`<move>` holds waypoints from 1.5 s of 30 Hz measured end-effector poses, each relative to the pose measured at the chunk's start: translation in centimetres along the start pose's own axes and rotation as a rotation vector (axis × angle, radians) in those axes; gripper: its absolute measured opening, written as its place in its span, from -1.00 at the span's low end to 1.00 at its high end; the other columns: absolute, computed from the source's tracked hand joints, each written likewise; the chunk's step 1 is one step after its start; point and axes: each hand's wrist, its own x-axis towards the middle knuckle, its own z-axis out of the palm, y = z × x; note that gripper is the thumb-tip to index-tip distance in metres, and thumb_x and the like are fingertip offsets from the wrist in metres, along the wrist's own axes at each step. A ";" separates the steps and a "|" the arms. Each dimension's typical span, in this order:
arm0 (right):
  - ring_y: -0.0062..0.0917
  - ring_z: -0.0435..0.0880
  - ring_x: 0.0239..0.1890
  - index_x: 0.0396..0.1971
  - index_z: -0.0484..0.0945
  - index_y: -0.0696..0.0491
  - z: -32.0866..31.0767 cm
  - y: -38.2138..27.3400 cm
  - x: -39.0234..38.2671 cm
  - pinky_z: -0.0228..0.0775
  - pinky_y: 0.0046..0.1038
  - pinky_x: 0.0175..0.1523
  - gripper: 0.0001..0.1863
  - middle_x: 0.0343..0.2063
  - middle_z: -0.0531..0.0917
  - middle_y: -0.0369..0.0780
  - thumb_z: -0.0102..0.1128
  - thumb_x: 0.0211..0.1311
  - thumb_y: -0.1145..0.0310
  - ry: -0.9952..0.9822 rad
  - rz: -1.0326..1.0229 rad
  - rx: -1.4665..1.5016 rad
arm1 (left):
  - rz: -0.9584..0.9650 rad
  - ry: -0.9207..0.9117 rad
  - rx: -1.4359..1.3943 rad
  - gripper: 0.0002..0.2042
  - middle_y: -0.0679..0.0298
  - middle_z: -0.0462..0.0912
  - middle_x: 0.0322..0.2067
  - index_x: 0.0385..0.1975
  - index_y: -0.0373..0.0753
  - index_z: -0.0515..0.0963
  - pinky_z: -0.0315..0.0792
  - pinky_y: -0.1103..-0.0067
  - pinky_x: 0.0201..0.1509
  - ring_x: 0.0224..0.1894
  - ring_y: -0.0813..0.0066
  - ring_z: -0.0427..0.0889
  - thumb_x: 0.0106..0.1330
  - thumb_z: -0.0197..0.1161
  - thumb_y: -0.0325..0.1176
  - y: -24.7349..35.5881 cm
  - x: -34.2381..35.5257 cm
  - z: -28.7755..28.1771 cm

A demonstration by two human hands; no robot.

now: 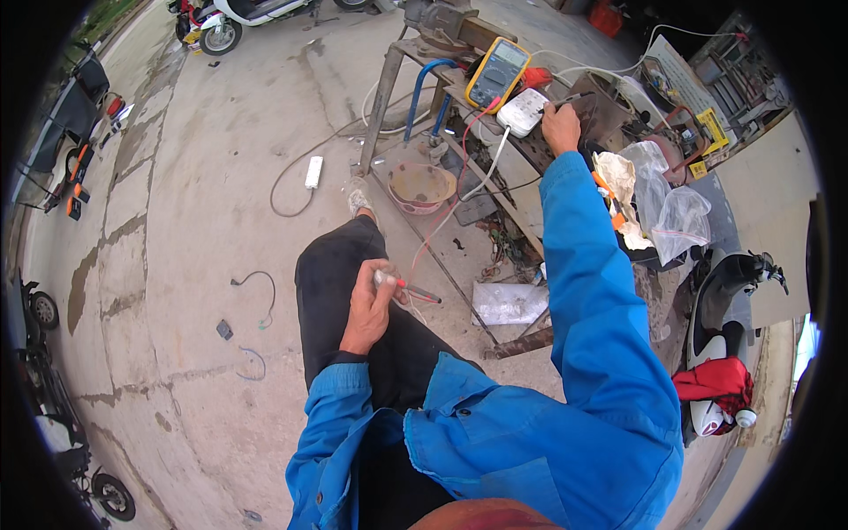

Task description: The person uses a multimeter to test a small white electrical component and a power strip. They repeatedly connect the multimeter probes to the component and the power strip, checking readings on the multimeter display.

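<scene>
Above my lap, my left hand is closed round a red-and-black test probe, its tip pointing right. A small whitish piece shows between the same fingers. My right hand reaches to the workbench, fingers pinched beside a white box with a white cable. A dark thin rod, apparently another probe, shows at those fingertips; its ends are hard to make out. Just left of the box, a yellow multimeter leans with its screen facing up. A red lead runs down from it toward my left hand.
Under the metal-framed bench sits a dusty bowl. Plastic bags and tools crowd the bench's right part. On the concrete lie a white plug strip and short cables. Scooters stand right, left and far.
</scene>
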 end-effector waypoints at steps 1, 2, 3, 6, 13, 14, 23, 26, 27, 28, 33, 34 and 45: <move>0.21 0.69 0.09 -0.11 0.63 0.39 -0.2 -0.2 0.0 0.49 0.01 0.21 -0.41 -0.07 0.72 0.31 0.21 0.46 0.01 -0.033 0.005 0.010 | 0.003 0.002 0.000 -0.82 0.17 0.58 -0.19 0.12 -0.31 0.40 0.59 0.47 -0.12 -0.29 0.47 0.63 0.66 0.12 -0.42 0.0 0.1 0.0; 0.26 0.64 0.15 -0.10 0.64 0.39 -0.3 -0.3 0.1 0.46 0.03 0.25 -0.40 -0.04 0.69 0.35 0.20 0.45 0.00 -0.066 0.010 0.019 | 0.006 0.003 -0.001 -0.82 0.17 0.58 -0.20 0.12 -0.31 0.40 0.59 0.47 -0.12 -0.29 0.47 0.63 0.66 0.12 -0.42 0.0 0.1 0.0; 0.24 0.66 0.13 -0.10 0.64 0.40 -0.2 -0.4 0.2 0.47 0.01 0.24 -0.40 -0.05 0.70 0.34 0.21 0.44 0.00 -0.076 0.004 0.018 | -0.003 0.004 0.006 -0.82 0.18 0.58 -0.20 0.11 -0.31 0.40 0.60 0.47 -0.12 -0.29 0.47 0.63 0.66 0.12 -0.42 -0.1 0.1 0.0; 0.20 0.70 0.12 -0.12 0.67 0.38 0.5 0.1 1.3 0.48 -0.01 0.25 -0.42 -0.05 0.72 0.31 0.21 0.41 0.03 -0.118 0.026 0.034 | -0.017 -0.005 0.023 -0.83 0.18 0.58 -0.20 0.11 -0.31 0.40 0.61 0.47 -0.11 -0.28 0.47 0.63 0.66 0.12 -0.42 -0.1 0.3 0.0; 0.15 0.72 0.10 -0.27 0.74 0.35 2.4 1.7 4.5 0.54 -0.03 0.22 -0.53 -0.10 0.74 0.27 0.15 0.27 0.16 -0.258 0.169 0.178 | -0.014 -0.009 0.022 -0.85 0.22 0.55 -0.20 0.09 -0.28 0.41 0.62 0.47 -0.12 -0.29 0.51 0.60 0.68 0.10 -0.39 0.0 0.4 0.5; 0.15 0.73 0.08 -0.29 0.74 0.35 2.7 2.1 4.8 0.55 -0.04 0.20 -0.54 -0.12 0.75 0.26 0.14 0.25 0.18 -0.285 0.188 0.197 | -0.018 -0.015 0.022 -0.85 0.23 0.55 -0.21 0.09 -0.27 0.41 0.61 0.48 -0.13 -0.30 0.53 0.58 0.69 0.09 -0.37 0.0 0.4 0.5; 0.11 0.78 -0.11 -0.29 0.79 0.22 7.9 7.4 7.9 0.63 -0.05 0.06 -0.74 -0.21 0.76 0.20 0.24 0.13 0.39 -0.293 -0.176 0.110 | -0.009 -0.016 0.008 -0.84 0.20 0.55 -0.19 0.10 -0.32 0.41 0.64 0.44 -0.12 -0.26 0.47 0.62 0.67 0.10 -0.42 -0.2 0.6 0.8; 0.05 0.81 -0.14 -0.31 0.77 0.28 6.9 6.3 7.1 0.68 -0.13 0.00 -0.77 -0.27 0.76 0.20 0.24 0.14 0.47 -0.280 -0.120 0.099 | -0.013 -0.003 0.011 -0.83 0.21 0.55 -0.21 0.10 -0.32 0.42 0.65 0.45 -0.13 -0.26 0.48 0.61 0.67 0.11 -0.40 -0.2 0.4 0.8; 0.02 0.82 -0.15 -0.32 0.76 0.32 6.3 5.3 6.5 0.70 -0.16 -0.02 -0.78 -0.30 0.75 0.20 0.24 0.16 0.48 -0.273 -0.010 0.253 | -0.002 -0.006 0.004 -0.83 0.22 0.55 -0.21 0.10 -0.32 0.42 0.65 0.45 -0.13 -0.26 0.49 0.60 0.68 0.11 -0.39 -0.2 0.4 0.8; 0.00 0.83 -0.16 -0.31 0.75 0.36 5.2 4.2 5.9 0.71 -0.18 -0.05 -0.77 -0.34 0.75 0.19 0.22 0.20 0.48 -0.287 0.135 0.371 | 0.010 -0.009 -0.002 -0.82 0.22 0.55 -0.21 0.09 -0.32 0.42 0.65 0.45 -0.13 -0.26 0.49 0.60 0.68 0.12 -0.38 -0.2 0.5 0.8; -0.18 0.73 -0.03 -0.01 0.55 0.42 1.0 0.2 3.3 0.75 -0.08 -0.16 -0.62 -0.01 0.64 0.01 0.16 0.41 0.36 -0.332 0.384 0.662 | 0.012 -0.012 0.009 -0.83 0.23 0.54 -0.20 0.09 -0.30 0.42 0.64 0.47 -0.13 -0.27 0.53 0.57 0.69 0.11 -0.36 0.0 0.3 0.5; -0.18 0.72 0.00 0.00 0.55 0.40 0.8 -0.2 3.0 0.75 -0.07 -0.15 -0.62 0.00 0.63 0.01 0.16 0.43 0.35 -0.310 0.399 0.682 | 0.008 -0.014 0.017 -0.85 0.23 0.53 -0.18 0.08 -0.27 0.42 0.63 0.48 -0.13 -0.27 0.55 0.56 0.69 0.10 -0.36 0.0 0.3 0.5; 0.25 0.65 0.17 -0.02 0.58 0.41 0.0 -0.5 0.7 0.45 0.04 0.31 -0.45 0.00 0.68 0.37 0.08 0.50 0.09 -0.058 0.054 0.156 | 0.019 -0.003 -0.008 -0.83 0.24 0.54 -0.20 0.09 -0.33 0.42 0.65 0.47 -0.12 -0.25 0.51 0.58 0.68 0.11 -0.38 0.1 0.0 0.2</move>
